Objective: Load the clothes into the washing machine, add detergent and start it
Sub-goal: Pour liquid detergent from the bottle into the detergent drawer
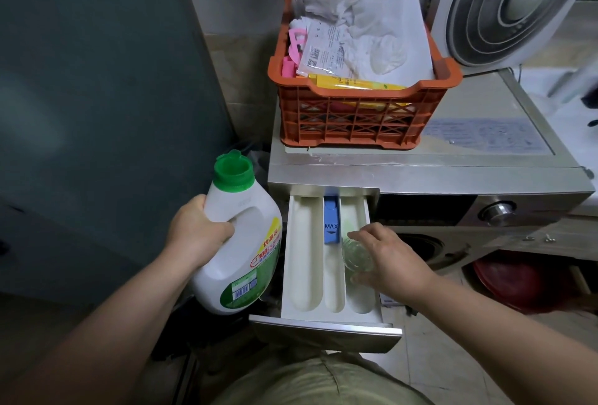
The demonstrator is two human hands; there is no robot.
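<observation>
in the head view, the left hand (197, 231) is gripping the handle of the detergent bottle (241, 243), which is sitting upright and uncapped just left of the pulled-out detergent drawer (326, 262). the right hand (385, 257) is clamping a clear measuring cap (357, 256), tipping it over the drawer's right compartment. detergent could be running into the wrong channel or dripping over the drawer wall if the cap is drifting. the drawer's other compartments are looking dry; the orange crate (356, 120) on the washing machine (453, 175) is carrying cloths and packets.
</observation>
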